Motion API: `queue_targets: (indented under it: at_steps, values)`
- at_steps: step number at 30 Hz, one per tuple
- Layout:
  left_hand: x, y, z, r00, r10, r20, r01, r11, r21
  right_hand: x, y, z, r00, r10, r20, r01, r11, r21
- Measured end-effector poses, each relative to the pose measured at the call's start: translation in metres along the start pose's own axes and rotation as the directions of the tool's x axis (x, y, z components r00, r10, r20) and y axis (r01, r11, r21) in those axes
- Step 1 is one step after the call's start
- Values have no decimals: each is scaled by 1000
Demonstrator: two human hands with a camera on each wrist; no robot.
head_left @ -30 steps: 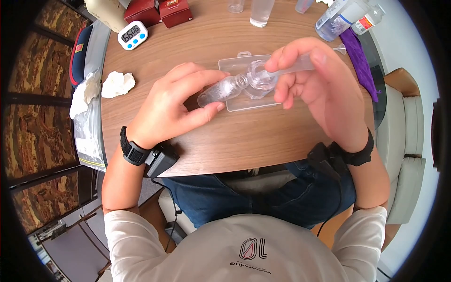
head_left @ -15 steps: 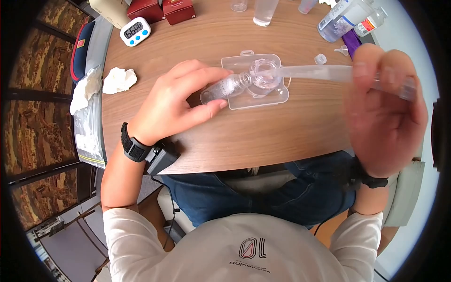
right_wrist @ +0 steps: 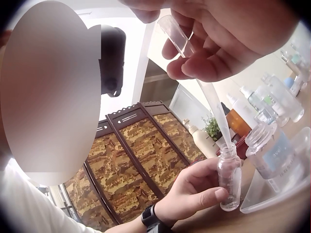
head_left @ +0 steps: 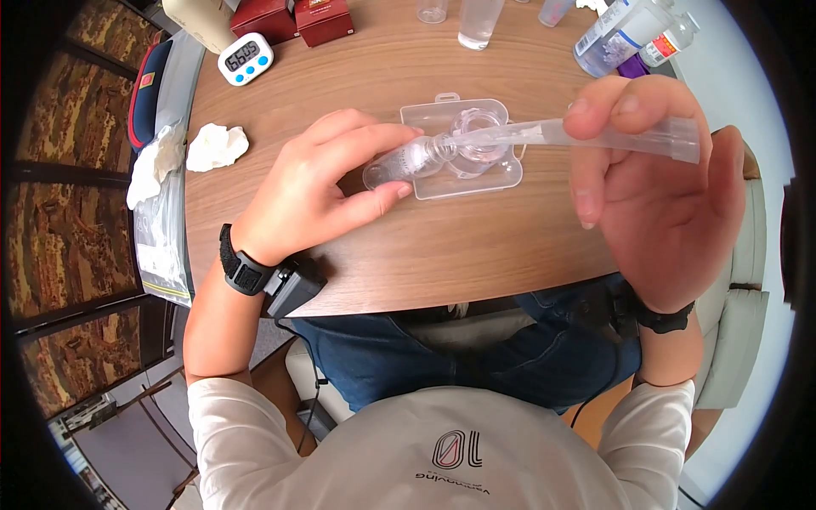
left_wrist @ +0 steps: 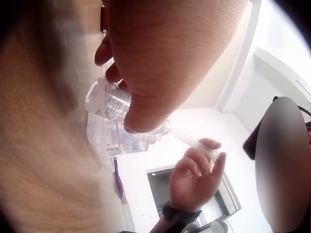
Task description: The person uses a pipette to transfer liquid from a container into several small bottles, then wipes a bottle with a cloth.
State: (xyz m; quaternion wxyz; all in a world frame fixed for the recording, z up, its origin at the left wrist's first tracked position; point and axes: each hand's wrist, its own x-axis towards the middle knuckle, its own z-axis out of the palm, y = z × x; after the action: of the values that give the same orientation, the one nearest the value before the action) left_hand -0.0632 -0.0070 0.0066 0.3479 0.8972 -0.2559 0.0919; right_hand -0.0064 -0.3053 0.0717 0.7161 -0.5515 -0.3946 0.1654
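the left hand [head_left: 310, 185] grips a small bottle [head_left: 415, 158], neck jutting right. the right hand [head_left: 663, 200] pinches a tube [head_left: 551, 133], its narrow end left of that grip, at the bottle's mouth.

The head view looks steeply down from well above the small bottle [head_left: 418, 156], wide enough to take in the bench [head_left: 501, 246] around it. The left wrist view sits low beside the bottle, turned on its side, the left hand [left_wrist: 155, 73] nearest the lens, and faces past the bottle up toward the right hand [left_wrist: 193, 179]. The right wrist view looks back from the bottle's opposite side, the right hand nearest, a folding screen [right_wrist: 133, 167] beyond the bottle. All three share the bottle and both hands.
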Motion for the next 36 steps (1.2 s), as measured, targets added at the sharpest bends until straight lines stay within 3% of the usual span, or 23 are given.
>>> queue_targets:
  at_steps: [12,15,17,18,21,36]
  values:
    - [0,-1,0,1000,9,1,-9,1000,15,-5,-15,-9,997,-72,11,72,997,-30]
    - [0,0,1,1000,4,-6,-4,1000,27,-11,-16,-18,992,-87,-90,73,986,-147]
    - [1,0,2,1000,1,-8,-1,1000,12,-6,2,-11,986,52,-159,-75,987,-142]
    - [1,1,3,1000,-6,-14,6,1000,-2,-2,5,5,944,172,-281,-212,970,-120]
    - [0,3,0,999,-50,5,50,999,-8,9,20,26,902,266,-340,-335,928,-162]
    - [-1,1,0,1000,-24,-13,24,1000,-2,12,29,19,891,353,-284,-386,920,-67]
